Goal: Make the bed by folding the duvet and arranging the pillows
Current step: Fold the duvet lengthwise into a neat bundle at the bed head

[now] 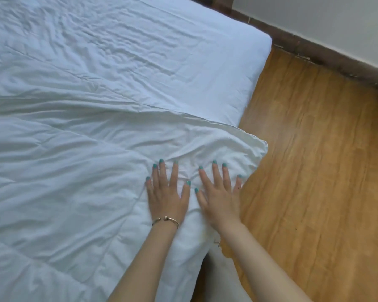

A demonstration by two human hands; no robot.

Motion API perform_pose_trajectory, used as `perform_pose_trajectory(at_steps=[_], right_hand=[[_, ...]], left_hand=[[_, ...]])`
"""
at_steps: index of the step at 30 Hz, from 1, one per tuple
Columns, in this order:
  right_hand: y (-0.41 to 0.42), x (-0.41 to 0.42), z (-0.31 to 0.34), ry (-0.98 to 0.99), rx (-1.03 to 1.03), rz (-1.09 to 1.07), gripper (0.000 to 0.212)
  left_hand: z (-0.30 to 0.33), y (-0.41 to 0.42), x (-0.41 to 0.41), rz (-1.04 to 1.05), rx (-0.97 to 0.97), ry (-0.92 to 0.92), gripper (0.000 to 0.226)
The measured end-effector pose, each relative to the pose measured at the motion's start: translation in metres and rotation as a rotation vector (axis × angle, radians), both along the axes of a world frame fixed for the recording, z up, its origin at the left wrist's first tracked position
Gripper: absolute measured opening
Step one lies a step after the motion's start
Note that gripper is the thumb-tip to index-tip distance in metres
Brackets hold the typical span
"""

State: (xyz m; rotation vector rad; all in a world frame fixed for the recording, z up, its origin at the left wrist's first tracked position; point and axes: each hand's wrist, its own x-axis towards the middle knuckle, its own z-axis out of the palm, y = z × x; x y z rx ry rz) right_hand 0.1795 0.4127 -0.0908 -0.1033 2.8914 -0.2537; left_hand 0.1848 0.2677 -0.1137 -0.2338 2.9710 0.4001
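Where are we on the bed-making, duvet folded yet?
Looks partly done: the duvet lies pulled back, its edge crossing the bed and leaving the wrinkled sheet bare beyond it. In hand: the left hand and right hand press flat, fingers spread, on the duvet corner near the mattress edge, no grip. Left: no pillows are in view, so arranging them cannot be confirmed.

The duvet (63, 171) lies on the bed (140, 51), its corner (244, 149) overhanging the bed's right edge. Both hands rest flat near that corner, left hand (167, 197) beside right hand (220, 197). The floor (314, 171) lies to the right, the wall (325, 22) behind.
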Motion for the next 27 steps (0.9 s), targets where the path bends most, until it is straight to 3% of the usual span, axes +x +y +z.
perform_pose_trajectory(at_steps=[3, 8, 13, 19, 23, 27], right_hand=[[0.013, 0.011, -0.004, -0.205, 0.02, 0.073, 0.06], [0.003, 0.015, 0.008, -0.229, 0.026, 0.16, 0.057], [0.003, 0.054, 0.021, -0.185, -0.028, 0.656, 0.055], [0.01, 0.121, 0.014, -0.178, -0.038, 1.042, 0.08], [-0.005, 0.151, 0.006, -0.009, -0.029, 1.166, 0.09], [-0.023, 0.165, -0.005, 0.131, 0.013, 1.227, 0.102]], left_hand=[[-0.004, 0.002, 0.067, 0.018, -0.069, -0.066, 0.064], [0.005, 0.019, 0.127, 0.196, -0.106, -0.111, 0.068], [0.007, 0.029, 0.195, 0.363, -0.147, -0.148, 0.082], [0.013, 0.017, 0.304, 0.527, -0.199, -0.246, 0.105], [0.017, 0.001, 0.357, 0.807, -0.1, -0.189, 0.096], [0.014, 0.003, 0.374, 0.958, 0.117, 0.125, 0.096]])
